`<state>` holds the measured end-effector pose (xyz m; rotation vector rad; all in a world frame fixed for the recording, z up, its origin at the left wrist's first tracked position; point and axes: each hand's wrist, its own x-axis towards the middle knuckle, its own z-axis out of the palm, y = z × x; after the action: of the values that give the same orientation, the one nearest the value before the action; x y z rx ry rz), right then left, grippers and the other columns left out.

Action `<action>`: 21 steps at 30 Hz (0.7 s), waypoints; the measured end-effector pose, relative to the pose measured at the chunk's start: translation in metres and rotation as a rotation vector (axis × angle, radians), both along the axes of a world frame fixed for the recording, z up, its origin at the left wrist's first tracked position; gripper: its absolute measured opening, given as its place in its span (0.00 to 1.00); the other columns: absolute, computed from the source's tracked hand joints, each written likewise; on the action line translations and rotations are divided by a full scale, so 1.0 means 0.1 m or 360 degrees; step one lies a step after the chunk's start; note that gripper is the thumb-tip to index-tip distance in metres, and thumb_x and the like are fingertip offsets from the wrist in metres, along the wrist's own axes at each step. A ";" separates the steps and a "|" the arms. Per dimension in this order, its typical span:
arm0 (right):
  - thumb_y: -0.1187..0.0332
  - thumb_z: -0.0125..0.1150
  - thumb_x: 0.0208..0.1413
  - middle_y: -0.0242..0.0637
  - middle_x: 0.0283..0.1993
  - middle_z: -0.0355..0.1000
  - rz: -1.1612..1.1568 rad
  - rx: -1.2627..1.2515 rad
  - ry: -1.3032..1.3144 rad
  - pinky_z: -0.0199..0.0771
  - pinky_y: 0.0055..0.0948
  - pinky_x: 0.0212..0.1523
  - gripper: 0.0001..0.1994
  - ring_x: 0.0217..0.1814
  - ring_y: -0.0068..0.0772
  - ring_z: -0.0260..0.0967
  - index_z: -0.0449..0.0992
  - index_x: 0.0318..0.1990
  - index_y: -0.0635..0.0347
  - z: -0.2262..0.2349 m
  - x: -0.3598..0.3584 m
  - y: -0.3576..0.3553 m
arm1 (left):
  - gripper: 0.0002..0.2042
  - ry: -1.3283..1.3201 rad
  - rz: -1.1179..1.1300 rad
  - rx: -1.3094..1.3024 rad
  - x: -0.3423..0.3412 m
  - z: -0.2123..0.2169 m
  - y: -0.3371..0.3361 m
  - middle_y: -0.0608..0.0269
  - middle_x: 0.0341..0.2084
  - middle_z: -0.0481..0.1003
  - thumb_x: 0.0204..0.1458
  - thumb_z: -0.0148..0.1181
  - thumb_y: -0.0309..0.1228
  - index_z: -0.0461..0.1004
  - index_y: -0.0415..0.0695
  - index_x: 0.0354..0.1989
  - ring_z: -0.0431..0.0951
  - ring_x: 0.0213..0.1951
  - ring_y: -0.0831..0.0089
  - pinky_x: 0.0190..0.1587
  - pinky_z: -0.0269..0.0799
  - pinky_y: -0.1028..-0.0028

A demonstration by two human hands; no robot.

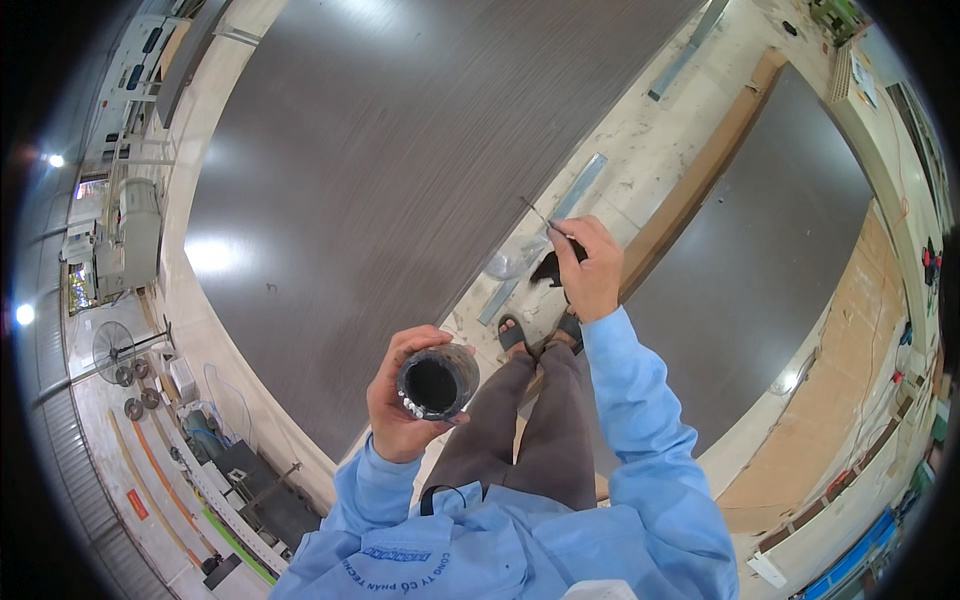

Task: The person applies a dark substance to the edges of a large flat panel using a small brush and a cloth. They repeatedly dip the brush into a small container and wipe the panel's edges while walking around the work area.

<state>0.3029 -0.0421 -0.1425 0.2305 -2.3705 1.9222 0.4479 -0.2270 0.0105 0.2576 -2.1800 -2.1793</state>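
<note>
While the round dark container [437, 382] sits at waist height, mouth up, the left hand [405, 400] wraps its fingers closed around it. Up and to the right, the right hand [590, 265] pinches a thin brush [548, 232] shut between fingertips, above the large dark panel [380, 170] and pale floor [640, 150].
</note>
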 end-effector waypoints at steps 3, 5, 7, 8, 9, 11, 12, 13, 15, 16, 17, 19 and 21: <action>0.80 0.67 0.55 0.41 0.35 0.77 0.0110 0.0103 -0.0071 0.76 0.32 0.38 0.05 0.36 0.41 0.78 0.83 0.38 0.62 0.05 0.14 -0.07 | 0.39 0.0022 0.0001 0.0039 0.05 -0.01 -0.03 0.53 0.59 0.68 0.39 0.86 0.33 0.72 0.36 0.61 0.76 0.59 0.64 0.62 0.77 0.61; 0.79 0.69 0.54 0.41 0.36 0.77 0.0420 0.0139 -0.0090 0.76 0.32 0.38 0.05 0.36 0.42 0.78 0.84 0.38 0.62 0.09 0.29 -0.13 | 0.42 -0.0022 0.0029 -0.0038 0.10 0.00 -0.08 0.52 0.57 0.69 0.37 0.87 0.40 0.72 0.37 0.61 0.78 0.56 0.59 0.59 0.80 0.58; 0.80 0.70 0.53 0.41 0.35 0.77 0.0593 0.0144 -0.0228 0.77 0.32 0.38 0.06 0.37 0.43 0.78 0.84 0.38 0.62 0.09 0.39 -0.17 | 0.44 -0.0040 0.0039 -0.0055 0.14 0.01 -0.14 0.52 0.57 0.69 0.36 0.88 0.44 0.71 0.37 0.61 0.79 0.55 0.57 0.58 0.81 0.56; 0.80 0.70 0.53 0.41 0.35 0.77 0.0378 0.0091 -0.0075 0.77 0.33 0.38 0.06 0.37 0.43 0.78 0.84 0.38 0.62 0.09 0.44 -0.19 | 0.44 -0.0037 0.0033 -0.0034 0.15 0.01 -0.17 0.52 0.57 0.69 0.36 0.88 0.44 0.71 0.37 0.61 0.79 0.55 0.58 0.59 0.81 0.56; 0.80 0.69 0.53 0.41 0.34 0.77 0.0196 0.0067 0.0022 0.77 0.33 0.38 0.06 0.37 0.43 0.78 0.84 0.38 0.62 0.07 0.43 -0.19 | 0.44 -0.0008 0.0011 -0.0001 0.16 0.00 -0.21 0.52 0.57 0.68 0.36 0.88 0.44 0.71 0.37 0.61 0.79 0.56 0.58 0.59 0.81 0.56; 0.81 0.69 0.52 0.42 0.34 0.78 -0.0106 0.0101 0.0022 0.77 0.32 0.38 0.06 0.36 0.43 0.78 0.83 0.38 0.63 0.03 0.42 -0.21 | 0.44 0.0000 -0.0020 0.0013 0.18 -0.03 -0.28 0.52 0.57 0.68 0.36 0.88 0.43 0.71 0.37 0.61 0.79 0.56 0.59 0.60 0.81 0.55; 0.81 0.69 0.52 0.42 0.35 0.78 -0.0052 0.0119 0.0103 0.77 0.32 0.38 0.06 0.36 0.42 0.78 0.83 0.38 0.63 0.03 0.40 -0.22 | 0.43 0.0025 -0.0048 0.0028 0.23 -0.03 -0.34 0.52 0.57 0.68 0.36 0.88 0.42 0.71 0.37 0.61 0.78 0.56 0.59 0.60 0.80 0.55; 0.81 0.69 0.52 0.42 0.35 0.78 -0.0016 0.0145 0.0077 0.77 0.31 0.38 0.06 0.36 0.42 0.78 0.83 0.38 0.64 0.02 0.41 -0.23 | 0.43 0.0006 -0.0058 0.0029 0.20 -0.09 -0.35 0.52 0.57 0.68 0.36 0.88 0.42 0.71 0.37 0.61 0.78 0.56 0.59 0.60 0.80 0.55; 0.81 0.69 0.52 0.42 0.36 0.79 0.0121 0.0162 -0.0010 0.77 0.30 0.40 0.06 0.37 0.40 0.79 0.83 0.38 0.64 0.03 0.43 -0.26 | 0.43 -0.0005 -0.0087 0.0046 0.27 -0.10 -0.46 0.52 0.57 0.68 0.37 0.87 0.41 0.71 0.37 0.61 0.78 0.56 0.60 0.60 0.80 0.54; 0.81 0.69 0.53 0.42 0.35 0.79 0.0103 0.0141 0.0002 0.77 0.32 0.39 0.06 0.37 0.40 0.79 0.83 0.38 0.64 0.04 0.46 -0.29 | 0.43 0.0003 -0.0084 0.0038 0.31 -0.11 -0.52 0.52 0.57 0.68 0.37 0.87 0.41 0.71 0.37 0.61 0.77 0.57 0.60 0.61 0.80 0.54; 0.80 0.69 0.53 0.42 0.35 0.78 0.0088 0.0102 0.0011 0.77 0.33 0.39 0.06 0.37 0.40 0.78 0.83 0.38 0.63 0.05 0.50 -0.30 | 0.43 -0.0002 -0.0082 0.0031 0.36 -0.11 -0.57 0.52 0.57 0.68 0.37 0.87 0.40 0.71 0.37 0.61 0.77 0.57 0.60 0.61 0.80 0.54; 0.80 0.69 0.54 0.41 0.35 0.78 -0.0020 0.0092 0.0033 0.76 0.33 0.39 0.05 0.37 0.39 0.78 0.84 0.38 0.63 0.07 0.57 -0.34 | 0.42 0.0004 -0.0103 0.0048 0.43 -0.12 -0.67 0.53 0.58 0.68 0.37 0.87 0.37 0.71 0.38 0.61 0.76 0.58 0.62 0.61 0.78 0.57; 0.79 0.69 0.55 0.40 0.36 0.79 -0.0210 0.0142 0.0043 0.76 0.30 0.40 0.05 0.37 0.37 0.78 0.84 0.39 0.64 0.07 0.59 -0.34 | 0.40 -0.0097 -0.0124 0.0063 0.46 -0.15 -0.73 0.54 0.59 0.69 0.37 0.86 0.32 0.72 0.39 0.61 0.76 0.60 0.63 0.61 0.75 0.65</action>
<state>0.3623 -0.0762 -0.1356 0.1015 -2.3918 1.7473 0.4944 -0.3002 -0.0045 0.2479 -2.2163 -2.2870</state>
